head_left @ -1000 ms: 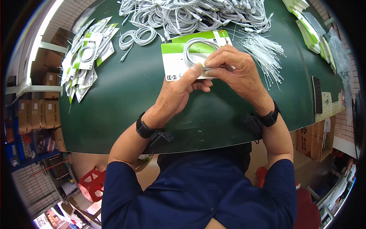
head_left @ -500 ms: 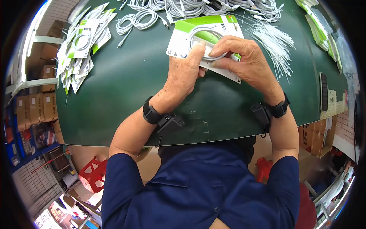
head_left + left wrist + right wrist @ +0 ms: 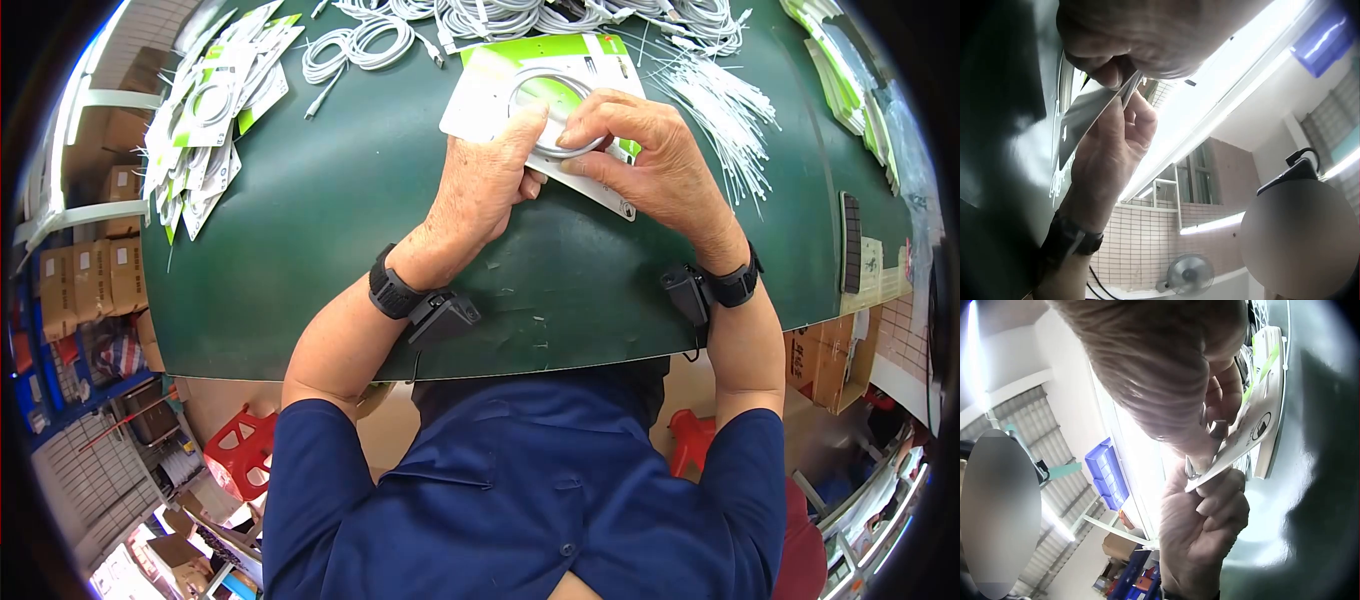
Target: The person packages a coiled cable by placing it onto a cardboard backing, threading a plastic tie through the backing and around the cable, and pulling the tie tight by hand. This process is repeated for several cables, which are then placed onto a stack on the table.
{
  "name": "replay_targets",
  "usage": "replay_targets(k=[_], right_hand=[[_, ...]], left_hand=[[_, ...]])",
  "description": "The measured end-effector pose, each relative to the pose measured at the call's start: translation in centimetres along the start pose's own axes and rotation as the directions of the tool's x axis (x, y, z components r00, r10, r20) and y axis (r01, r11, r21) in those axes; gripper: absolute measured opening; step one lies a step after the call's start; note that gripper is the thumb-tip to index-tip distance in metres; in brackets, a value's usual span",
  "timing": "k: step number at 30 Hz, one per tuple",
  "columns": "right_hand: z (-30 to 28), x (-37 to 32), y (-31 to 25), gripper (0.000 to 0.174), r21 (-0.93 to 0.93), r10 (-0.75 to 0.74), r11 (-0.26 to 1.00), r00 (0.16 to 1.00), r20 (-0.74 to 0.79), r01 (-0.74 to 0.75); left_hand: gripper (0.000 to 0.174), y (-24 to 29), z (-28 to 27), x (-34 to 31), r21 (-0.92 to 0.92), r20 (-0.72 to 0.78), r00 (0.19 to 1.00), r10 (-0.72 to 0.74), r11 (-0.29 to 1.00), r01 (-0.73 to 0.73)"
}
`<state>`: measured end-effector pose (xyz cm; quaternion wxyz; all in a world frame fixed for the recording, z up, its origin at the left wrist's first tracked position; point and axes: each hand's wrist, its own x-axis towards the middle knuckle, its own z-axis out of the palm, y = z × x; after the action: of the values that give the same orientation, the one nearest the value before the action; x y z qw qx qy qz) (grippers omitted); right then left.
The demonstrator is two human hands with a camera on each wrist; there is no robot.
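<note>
A grey coiled cable (image 3: pixel 518 98) lies on a green and white card (image 3: pixel 478 92). My left hand (image 3: pixel 478 185) grips the card and coil at the lower left, thumb on top and fingers beneath. The right hand (image 3: pixel 660 160) pinches the coil's lower right side between thumb and fingertips. In the right wrist view the card (image 3: pixel 1250 434) is seen nearly edge-on, between the left hand (image 3: pixel 1200 531) below and the right hand (image 3: pixel 1160 369) above. The left wrist view shows the card's underside (image 3: pixel 1088 115) in shadow.
Grey cables (image 3: pixel 480 22) are heaped at the back, with white ties (image 3: pixel 715 110) to their right. Carded cables (image 3: pixel 215 110) are piled at left. More cards (image 3: pixel 835 75) stand at the right, above a dark phone-like object (image 3: pixel 850 240).
The card with the coil has tilted, its right end turning down toward me, and both hands stay on it. The head view has shifted. Over the last half second little else has moved.
</note>
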<state>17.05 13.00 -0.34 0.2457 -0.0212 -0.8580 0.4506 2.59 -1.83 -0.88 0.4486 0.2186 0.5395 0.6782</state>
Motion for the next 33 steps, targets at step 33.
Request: replay_targets(k=[33], right_hand=[[-4.4, -0.6, 1.1, 0.015, -0.499, 0.213, 0.841, 0.976, -0.051, -0.21]], left_hand=[[0.019, 3.6, -4.3, 3.7, -0.016, -0.288, 0.922, 0.257, 0.962, -0.273]])
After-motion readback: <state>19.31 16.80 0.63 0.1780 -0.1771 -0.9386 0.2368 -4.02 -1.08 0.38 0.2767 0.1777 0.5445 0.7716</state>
